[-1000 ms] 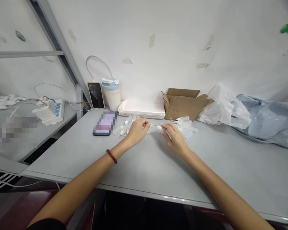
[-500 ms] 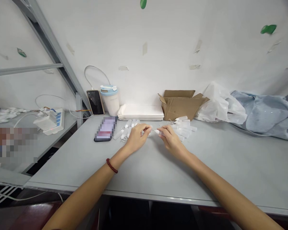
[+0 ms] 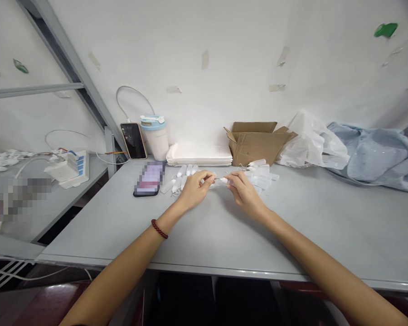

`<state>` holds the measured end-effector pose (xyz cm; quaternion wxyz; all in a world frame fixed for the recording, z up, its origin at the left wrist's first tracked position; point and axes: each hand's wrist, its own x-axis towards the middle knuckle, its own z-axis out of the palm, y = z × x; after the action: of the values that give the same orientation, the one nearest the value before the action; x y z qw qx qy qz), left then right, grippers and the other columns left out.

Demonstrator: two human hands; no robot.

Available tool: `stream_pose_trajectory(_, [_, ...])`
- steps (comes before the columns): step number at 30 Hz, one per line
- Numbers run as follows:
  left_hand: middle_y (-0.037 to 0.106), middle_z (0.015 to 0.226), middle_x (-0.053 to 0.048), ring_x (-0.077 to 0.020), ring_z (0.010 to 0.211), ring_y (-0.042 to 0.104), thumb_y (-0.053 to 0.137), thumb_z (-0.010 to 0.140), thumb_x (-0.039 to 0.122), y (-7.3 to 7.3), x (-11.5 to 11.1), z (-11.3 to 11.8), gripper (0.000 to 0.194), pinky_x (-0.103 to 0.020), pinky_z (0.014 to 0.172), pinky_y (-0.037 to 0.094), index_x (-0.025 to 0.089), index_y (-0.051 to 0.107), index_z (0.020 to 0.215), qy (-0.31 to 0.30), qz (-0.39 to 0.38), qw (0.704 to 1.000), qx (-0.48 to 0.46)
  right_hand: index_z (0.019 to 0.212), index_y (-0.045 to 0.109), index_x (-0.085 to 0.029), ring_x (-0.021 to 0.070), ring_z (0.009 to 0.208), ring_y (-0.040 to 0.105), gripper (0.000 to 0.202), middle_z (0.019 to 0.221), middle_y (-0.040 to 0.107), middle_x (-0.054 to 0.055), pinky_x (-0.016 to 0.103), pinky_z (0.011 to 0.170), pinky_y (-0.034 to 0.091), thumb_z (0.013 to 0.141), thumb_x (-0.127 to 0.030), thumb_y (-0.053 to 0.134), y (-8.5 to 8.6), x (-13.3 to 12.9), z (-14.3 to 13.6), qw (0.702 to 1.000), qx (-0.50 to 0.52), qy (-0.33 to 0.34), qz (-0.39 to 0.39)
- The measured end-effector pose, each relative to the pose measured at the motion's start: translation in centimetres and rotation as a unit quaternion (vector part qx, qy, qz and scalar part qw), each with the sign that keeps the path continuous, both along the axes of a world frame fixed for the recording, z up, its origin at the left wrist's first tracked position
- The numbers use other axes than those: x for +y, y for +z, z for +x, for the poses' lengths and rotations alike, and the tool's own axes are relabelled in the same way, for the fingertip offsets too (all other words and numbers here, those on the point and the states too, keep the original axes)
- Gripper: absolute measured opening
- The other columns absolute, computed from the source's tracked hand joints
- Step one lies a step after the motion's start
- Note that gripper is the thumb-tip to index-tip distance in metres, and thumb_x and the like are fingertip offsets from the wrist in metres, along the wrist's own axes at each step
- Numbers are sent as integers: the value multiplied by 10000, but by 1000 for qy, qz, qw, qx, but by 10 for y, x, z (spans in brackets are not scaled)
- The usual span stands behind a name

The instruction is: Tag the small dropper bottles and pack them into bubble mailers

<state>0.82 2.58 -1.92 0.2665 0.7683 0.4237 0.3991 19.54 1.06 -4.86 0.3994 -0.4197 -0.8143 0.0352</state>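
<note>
My left hand point(image 3: 196, 188) pinches a thin string point(image 3: 217, 179) between thumb and fingertips, above the grey table. Opposite it, my right hand point(image 3: 244, 190) grips a small white piece point(image 3: 224, 180) at the other end of the string. The two hands are a short gap apart. Several small white translucent bottles point(image 3: 177, 183) lie to the left of my left hand, partly behind it. More translucent bottles point(image 3: 262, 177) form a pile behind and to the right of my right hand.
Along the wall stand a phone point(image 3: 133, 141), a cup point(image 3: 155, 138), stacked white packets point(image 3: 200, 155), a cardboard box point(image 3: 256, 147), a plastic bag point(image 3: 309, 145) and blue cloth point(image 3: 381, 156). A blurred-screen phone point(image 3: 149, 179) lies left; a power strip point(image 3: 76, 170) sits on the neighbouring table.
The whole view has shifted slightly. My hands are still close together, and the string and white piece between them show more clearly. The pixelated area at the far left has changed shape.
</note>
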Motion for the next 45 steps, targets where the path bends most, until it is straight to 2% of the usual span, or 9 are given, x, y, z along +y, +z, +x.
stream_pose_trajectory(9, [665, 814, -28, -163, 784, 587, 434, 878, 299, 1, 1, 0, 236, -259, 632, 436, 180, 626, 808, -20, -1, 1000, -9, 1105, 491, -194, 214, 963, 548, 225, 1039, 534, 118, 387, 820, 480, 921, -187, 363, 2, -1, -1, 1000, 4, 3, 2])
stream_pose_trajectory(23, [652, 806, -27, -162, 787, 585, 432, 884, 301, 1, -3, 3, 243, -259, 652, 436, 177, 607, 772, -20, -26, 999, -36, 1099, 491, -184, 208, 924, 561, 224, 1013, 559, 118, 374, 789, 489, 914, -150, 369, 4, -2, 1, 1000, -2, 24, 7])
stream_pose_trajectory(35, [625, 744, -16, -147, 724, 520, 443, 890, 237, -2, -8, 4, 217, -248, 602, 384, 171, 604, 760, -10, 51, 998, 34, 1136, 486, -198, 186, 867, 566, 305, 970, 545, 102, 336, 715, 513, 891, -66, 361, -3, 0, 3, 996, -30, 44, 72])
stream_pose_trajectory(45, [607, 709, -20, -146, 710, 516, 456, 863, 197, -6, -13, 7, 194, -234, 578, 388, 165, 614, 756, -26, 42, 998, 39, 1114, 474, -188, 187, 844, 578, 279, 947, 553, 106, 322, 682, 522, 893, -64, 358, -3, -6, 4, 994, -51, 53, 82])
